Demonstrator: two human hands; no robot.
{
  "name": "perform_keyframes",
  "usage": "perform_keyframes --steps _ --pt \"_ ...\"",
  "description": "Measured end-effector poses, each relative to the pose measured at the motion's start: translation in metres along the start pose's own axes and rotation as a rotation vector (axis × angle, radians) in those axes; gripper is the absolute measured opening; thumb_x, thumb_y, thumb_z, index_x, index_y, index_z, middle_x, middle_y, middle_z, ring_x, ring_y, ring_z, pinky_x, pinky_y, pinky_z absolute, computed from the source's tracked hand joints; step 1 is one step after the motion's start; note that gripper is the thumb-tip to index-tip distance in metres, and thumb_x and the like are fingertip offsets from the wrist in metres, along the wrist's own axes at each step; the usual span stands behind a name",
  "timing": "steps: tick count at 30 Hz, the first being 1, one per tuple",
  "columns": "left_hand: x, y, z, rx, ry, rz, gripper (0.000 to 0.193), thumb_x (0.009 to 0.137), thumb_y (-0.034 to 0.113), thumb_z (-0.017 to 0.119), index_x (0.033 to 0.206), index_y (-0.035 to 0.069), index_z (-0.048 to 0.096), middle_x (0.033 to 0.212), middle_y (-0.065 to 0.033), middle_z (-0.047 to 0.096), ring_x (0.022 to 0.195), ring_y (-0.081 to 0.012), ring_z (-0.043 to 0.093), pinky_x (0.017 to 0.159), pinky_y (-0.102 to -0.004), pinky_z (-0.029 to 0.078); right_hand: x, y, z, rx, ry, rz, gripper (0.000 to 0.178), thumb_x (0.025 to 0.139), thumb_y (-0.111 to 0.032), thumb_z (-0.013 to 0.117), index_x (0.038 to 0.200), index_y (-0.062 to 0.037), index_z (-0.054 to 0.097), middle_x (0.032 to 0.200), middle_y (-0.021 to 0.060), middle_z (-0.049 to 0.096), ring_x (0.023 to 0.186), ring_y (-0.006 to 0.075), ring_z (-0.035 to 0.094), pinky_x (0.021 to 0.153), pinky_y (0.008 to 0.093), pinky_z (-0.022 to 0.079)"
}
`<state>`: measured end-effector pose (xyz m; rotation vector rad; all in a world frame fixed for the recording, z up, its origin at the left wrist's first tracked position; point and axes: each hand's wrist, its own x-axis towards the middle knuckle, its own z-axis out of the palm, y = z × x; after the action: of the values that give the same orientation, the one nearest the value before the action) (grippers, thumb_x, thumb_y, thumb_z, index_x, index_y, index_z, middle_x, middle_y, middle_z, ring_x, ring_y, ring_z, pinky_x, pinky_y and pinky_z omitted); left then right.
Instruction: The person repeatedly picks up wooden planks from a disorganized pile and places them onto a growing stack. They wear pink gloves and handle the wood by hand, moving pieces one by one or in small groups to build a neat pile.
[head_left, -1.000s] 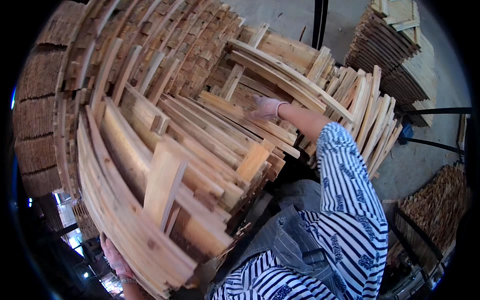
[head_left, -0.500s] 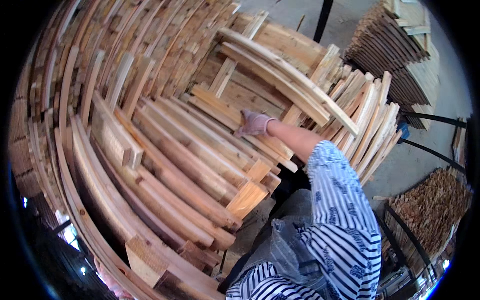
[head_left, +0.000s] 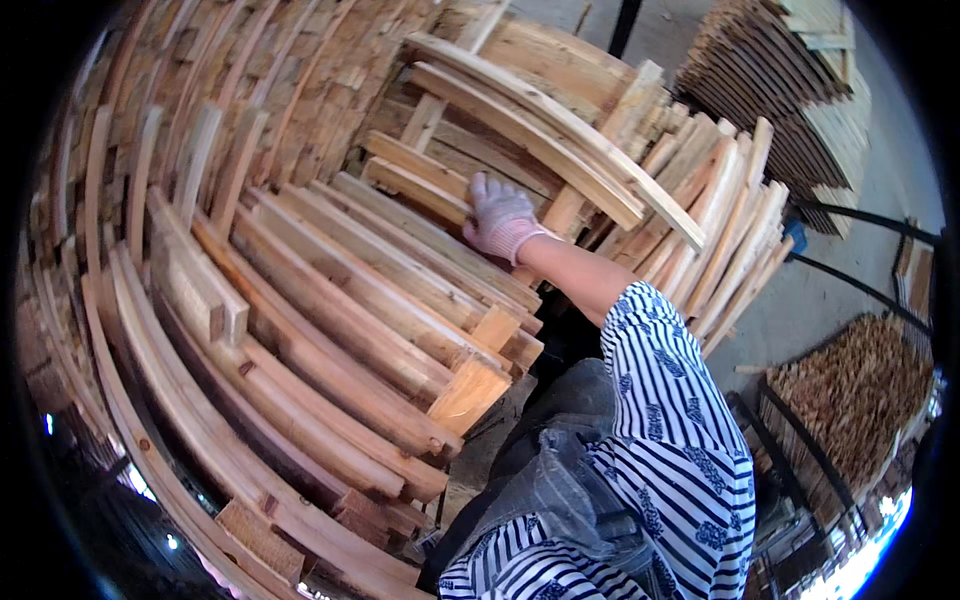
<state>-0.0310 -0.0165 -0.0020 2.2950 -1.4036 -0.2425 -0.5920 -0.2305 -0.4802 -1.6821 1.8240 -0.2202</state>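
Observation:
My right hand (head_left: 503,218), in a pale pinkish knit glove, reaches across the wood. Its fingers are bent around short wooden strips (head_left: 415,185) that lie side by side; part of them is hidden beneath the palm. Just below the hand runs a row of longer wooden boards (head_left: 345,290), set on edge. Two pale slats (head_left: 560,125) lie slantwise beyond the hand, apart from it. At the lower left rim a small pinkish patch (head_left: 222,578) may be my left glove; its fingers cannot be made out.
A tall wall of stacked wood (head_left: 310,90) stands at the far left. Loose slats (head_left: 735,215) lean together at right. Behind them are a stack of flat boards (head_left: 765,95) and a pile of wood pieces (head_left: 850,390). Dark straps (head_left: 860,280) cross at the right.
My right hand has moved slightly forward with its fingers more extended, and the short strips have shifted up and left past the boards. The whole view has also shifted slightly.

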Motion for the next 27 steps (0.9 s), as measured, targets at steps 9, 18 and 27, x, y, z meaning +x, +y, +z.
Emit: perform_keyframes --steps 9,18,27 --pt "-0.012 -0.013 -0.008 -0.325 0.107 -0.147 0.057 0.103 0.042 0.05 0.149 0.009 0.042 0.144 -0.009 0.049 0.128 -0.0252 0.051 0.108 -0.0359 0.043 0.026 0.015 -0.036 0.069 -0.237 0.043 0.076 0.082 -0.04 0.076 0.141 -0.0058 0.04 0.131 0.0252 0.058 0.122 0.0396 0.058 0.1 0.0458 0.05" --pt "-0.004 -0.049 -0.039 0.855 0.017 0.413 0.049 0.103 0.036 0.049 0.143 0.008 0.047 0.138 -0.0086 0.055 0.115 -0.0239 0.06 0.098 -0.0346 0.05 0.035 0.014 0.006 -0.038 -0.059 0.058 0.067 0.085 -0.029 0.07 0.138 -0.0032 0.037 0.127 0.025 0.06 0.115 0.0396 0.063 0.092 0.0499 0.053" --pt "-0.012 0.004 0.009 -0.461 0.049 -0.243 0.053 0.099 0.039 0.055 0.142 0.009 0.048 0.122 -0.0085 0.061 0.102 -0.0193 0.062 0.088 -0.0337 0.054 0.045 0.012 -0.096 -0.148 0.038 0.032 0.044 0.09 -0.013 0.059 0.132 -0.0059 0.048 0.121 0.0206 0.063 0.109 0.0366 0.065 0.087 0.0483 0.055"
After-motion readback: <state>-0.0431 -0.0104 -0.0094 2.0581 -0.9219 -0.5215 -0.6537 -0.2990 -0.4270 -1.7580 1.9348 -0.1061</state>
